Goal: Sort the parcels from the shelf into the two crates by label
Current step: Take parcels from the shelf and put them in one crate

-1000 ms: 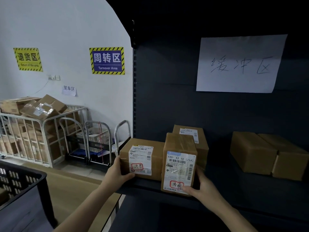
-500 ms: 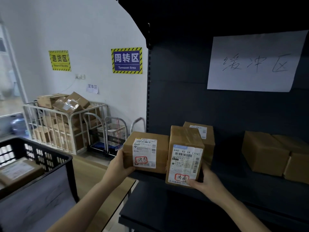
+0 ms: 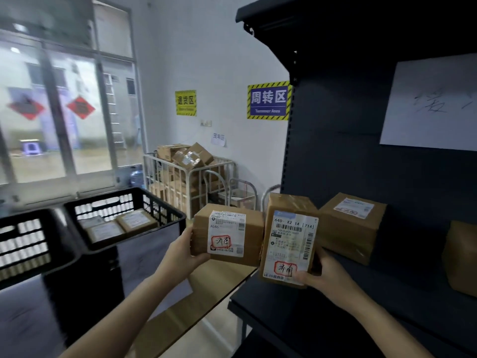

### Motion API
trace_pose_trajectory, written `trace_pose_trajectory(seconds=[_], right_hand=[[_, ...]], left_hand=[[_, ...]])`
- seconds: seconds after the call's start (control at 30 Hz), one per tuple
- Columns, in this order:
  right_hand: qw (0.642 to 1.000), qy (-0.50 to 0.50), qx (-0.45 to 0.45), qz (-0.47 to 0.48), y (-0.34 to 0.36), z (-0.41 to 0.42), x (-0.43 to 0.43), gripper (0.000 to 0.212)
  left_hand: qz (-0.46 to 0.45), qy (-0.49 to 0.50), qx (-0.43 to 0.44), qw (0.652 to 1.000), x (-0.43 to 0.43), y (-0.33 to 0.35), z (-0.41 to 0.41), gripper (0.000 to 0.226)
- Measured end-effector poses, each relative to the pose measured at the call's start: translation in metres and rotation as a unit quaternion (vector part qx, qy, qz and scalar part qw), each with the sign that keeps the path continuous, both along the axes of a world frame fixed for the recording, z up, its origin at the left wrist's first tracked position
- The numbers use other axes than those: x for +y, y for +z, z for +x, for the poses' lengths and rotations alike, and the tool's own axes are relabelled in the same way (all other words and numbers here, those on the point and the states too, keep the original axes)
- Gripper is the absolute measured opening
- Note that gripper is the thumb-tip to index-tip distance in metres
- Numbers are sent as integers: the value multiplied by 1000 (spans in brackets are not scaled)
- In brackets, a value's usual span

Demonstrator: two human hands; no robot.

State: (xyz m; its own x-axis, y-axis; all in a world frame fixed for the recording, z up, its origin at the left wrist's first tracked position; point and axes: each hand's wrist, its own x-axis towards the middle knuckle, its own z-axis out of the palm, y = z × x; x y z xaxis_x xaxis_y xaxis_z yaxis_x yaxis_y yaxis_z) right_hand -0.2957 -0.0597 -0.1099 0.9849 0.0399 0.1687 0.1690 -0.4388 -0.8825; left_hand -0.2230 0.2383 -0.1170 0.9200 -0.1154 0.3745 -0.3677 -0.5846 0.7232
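My left hand (image 3: 184, 250) grips a wide brown parcel (image 3: 254, 235) by its left end; its white label carries red-circled handwriting. My right hand (image 3: 321, 273) grips a taller parcel (image 3: 289, 244) at its lower right corner, with a similar red-circled mark on its label. Both parcels are in the air, just left of the dark shelf (image 3: 296, 313). Another labelled parcel (image 3: 352, 226) still sits on the shelf behind them, and a further one (image 3: 463, 257) shows at the right edge. Two black crates stand to the left: the nearer crate (image 3: 25, 244), and the farther crate (image 3: 165, 223) holding several parcels.
A white wire cage (image 3: 185, 182) piled with cardboard boxes stands against the back wall, with hand trolleys (image 3: 242, 192) beside it. Large windows fill the left. A white paper sign (image 3: 428, 104) hangs on the shelf's back panel. Wooden floor lies between crates and shelf.
Both hands have lifted their parcels off the shelf edge and carried them leftwards. My view has swung left, bringing the two crates and the windows into sight.
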Motion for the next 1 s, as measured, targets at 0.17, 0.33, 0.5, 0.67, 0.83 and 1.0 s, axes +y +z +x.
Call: trace_pose_trajectory(seconds=[0.17, 0.33, 0.5, 0.67, 0.83, 1.0], right_hand=[[998, 61, -6, 14, 0, 8, 32, 51], [992, 120, -9, 29, -2, 22, 72, 39], [984, 173, -9, 29, 0, 43, 116, 45], [978, 209, -17, 8, 0, 70, 163, 44], [967, 252, -23, 22, 6, 92, 229, 43], [952, 303, -4, 38, 11, 125, 314, 47]], left_hand=[[-13, 38, 2, 999, 43, 2, -30, 60], [-36, 75, 9, 997, 88, 6, -56, 60], [-47, 112, -11, 992, 132, 10, -72, 55], [-44, 159, -27, 986, 176, 13, -77, 53], [-59, 197, -32, 978, 230, 15, -78, 46], [-64, 234, -30, 970, 308, 17, -65, 47]])
